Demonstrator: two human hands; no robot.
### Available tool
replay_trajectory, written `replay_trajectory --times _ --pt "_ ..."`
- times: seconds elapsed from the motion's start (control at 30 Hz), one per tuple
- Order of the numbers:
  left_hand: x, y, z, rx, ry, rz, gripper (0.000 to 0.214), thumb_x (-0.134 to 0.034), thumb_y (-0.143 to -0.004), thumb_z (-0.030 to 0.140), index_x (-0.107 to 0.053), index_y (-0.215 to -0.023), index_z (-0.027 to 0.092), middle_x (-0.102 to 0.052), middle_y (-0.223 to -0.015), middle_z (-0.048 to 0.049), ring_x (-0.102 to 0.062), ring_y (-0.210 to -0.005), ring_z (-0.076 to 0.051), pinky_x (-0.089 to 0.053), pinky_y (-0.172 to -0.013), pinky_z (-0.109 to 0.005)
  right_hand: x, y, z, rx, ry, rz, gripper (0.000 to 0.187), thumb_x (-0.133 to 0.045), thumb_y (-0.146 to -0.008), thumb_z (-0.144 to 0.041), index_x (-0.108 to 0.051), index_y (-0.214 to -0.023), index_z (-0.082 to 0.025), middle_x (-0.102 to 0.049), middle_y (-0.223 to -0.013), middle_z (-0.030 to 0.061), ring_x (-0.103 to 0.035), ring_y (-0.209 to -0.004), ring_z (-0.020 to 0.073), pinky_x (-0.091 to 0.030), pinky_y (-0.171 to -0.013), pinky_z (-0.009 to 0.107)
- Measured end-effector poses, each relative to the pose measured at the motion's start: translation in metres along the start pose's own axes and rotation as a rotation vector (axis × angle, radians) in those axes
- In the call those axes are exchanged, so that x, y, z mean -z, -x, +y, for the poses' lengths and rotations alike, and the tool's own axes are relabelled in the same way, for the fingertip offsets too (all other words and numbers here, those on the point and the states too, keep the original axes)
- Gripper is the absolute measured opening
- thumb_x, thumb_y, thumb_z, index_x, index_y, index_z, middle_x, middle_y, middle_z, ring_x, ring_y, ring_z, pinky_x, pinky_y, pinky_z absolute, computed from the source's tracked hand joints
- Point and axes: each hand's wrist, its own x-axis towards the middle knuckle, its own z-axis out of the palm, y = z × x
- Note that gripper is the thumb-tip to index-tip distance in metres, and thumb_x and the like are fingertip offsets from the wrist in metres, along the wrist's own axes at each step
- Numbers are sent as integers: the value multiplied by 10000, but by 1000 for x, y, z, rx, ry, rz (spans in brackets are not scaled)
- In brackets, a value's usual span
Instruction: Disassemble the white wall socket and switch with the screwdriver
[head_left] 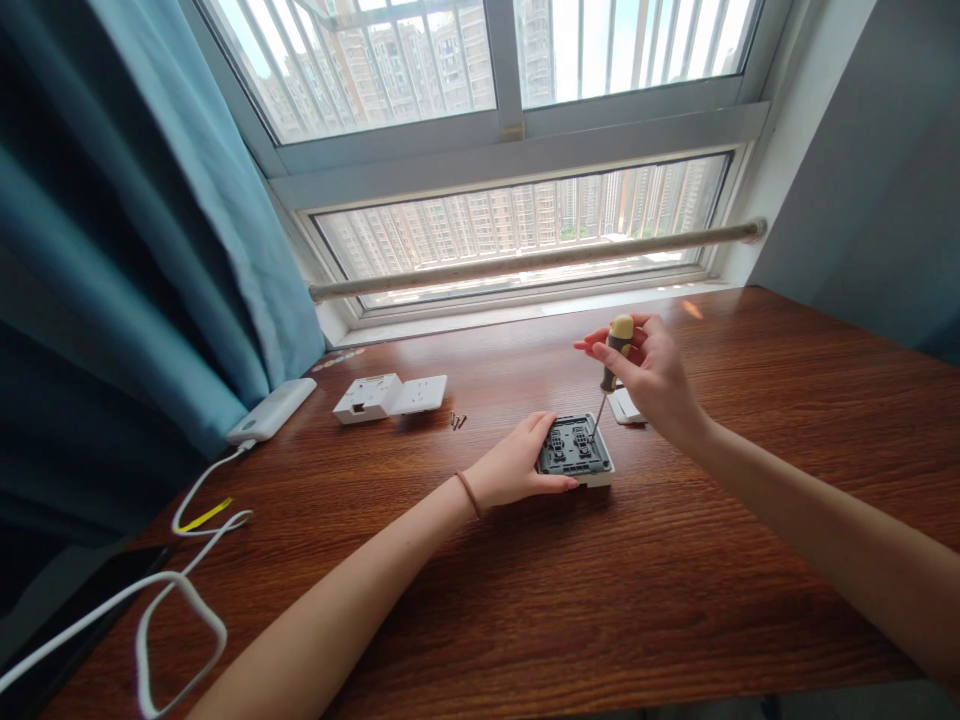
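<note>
On the wooden table lies a wall switch (576, 446), its dark grey inner plate facing up in a white box. My left hand (517, 462) grips its left side, thumb along the front edge and fingers at the back. My right hand (651, 365) holds a screwdriver (617, 350) with a yellow and black handle, nearly upright. The screwdriver's tip reaches down to the right part of the grey plate; whether it sits in a screw is too small to tell. Beyond it, partly hidden by my right hand, are white switch covers (624, 406).
Several screws (457, 421) lie left of the switch. Farther left are a white box (367, 398) and a white socket panel (421, 394). A white power bank (271, 411) with a white cable (196, 590) and a yellow strip (206, 515) are near the blue curtain (150, 200).
</note>
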Motion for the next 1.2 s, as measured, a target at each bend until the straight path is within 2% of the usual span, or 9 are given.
replay_trajectory --times 0.1,0.2,0.33,0.4,0.5,0.6,0.77,1.07,1.2 --pt "0 0 0 -12 -6 -4 815 -667 -632 507 -333 -1296 172 -416 -1278 -145 -400 -1188 -290 -310 -1027 -435 3 -5 -10 -16 -52 22 213 -491 -823 -351 -377 -960 -234 -557 -981 35 -619 -818 135 -516 -707 289" --pt "0 0 0 0 -16 -6 843 -656 -632 531 -312 -1303 155 -404 -1295 -161 -393 -1200 -295 -308 -1029 -445 14 -9 -20 -94 -151 84 194 -508 -811 -343 -414 -946 -240 -513 -798 -18 -508 -513 59 -430 -444 199" --pt "-3 1 -2 17 -13 17 939 -679 -600 540 -259 -1334 131 -312 -1368 -193 -289 -1278 -320 -250 -1060 -483 35 0 -8 -547 -362 -190 180 -604 -727 -280 -469 -791 -178 -317 -541 -90 -215 -349 7 -149 -302 147" --pt "-5 1 -1 8 -8 55 882 -680 -612 523 -303 -1319 155 -275 -1393 -177 -229 -1310 -313 -215 -1078 -483 43 12 9 -810 -389 -338 183 -608 -703 -263 -501 -810 -161 -277 -489 -110 -170 -335 8 -118 -299 136" --pt "-8 -1 1 -8 28 128 622 -642 -686 471 -451 -1213 202 -339 -1356 -128 -270 -1294 -267 -232 -1080 -441 52 29 30 -996 -429 -402 185 -572 -692 -228 -537 -850 -139 -267 -453 -119 -151 -316 10 -135 -294 129" --pt "-7 -4 3 -4 63 172 370 -615 -736 405 -569 -1046 207 -470 -1230 -97 -366 -1227 -235 -270 -1060 -417 54 36 36 -1069 -460 -484 156 -548 -680 -201 -541 -822 -137 -275 -442 -117 -156 -304 9 -136 -289 124" --pt "0 -15 2 22 28 175 256 -656 -706 346 -634 -922 212 -539 -1160 -76 -344 -1238 -255 -254 -1056 -454 53 33 29 -1112 -471 -541 127 -534 -674 -185 -527 -794 -143 -262 -441 -120 -163 -298 7 -148 -283 113" --pt "12 -54 9 -29 119 -98 150 -676 -678 267 -690 -802 184 -605 -1011 -67 -558 -972 -213 -408 -919 -353 53 35 31 -1147 -537 -534 115 -499 -686 -150 -522 -797 -131 -267 -438 -120 -174 -298 5 -179 -279 103" --pt "8 -54 10 -5 119 -70 113 -673 -677 244 -690 -765 175 -602 -1007 -69 -558 -969 -211 -408 -912 -341 51 35 29 -1155 -559 -516 103 -471 -703 -130 -520 -794 -127 -261 -435 -118 -168 -297 6 -174 -274 99"
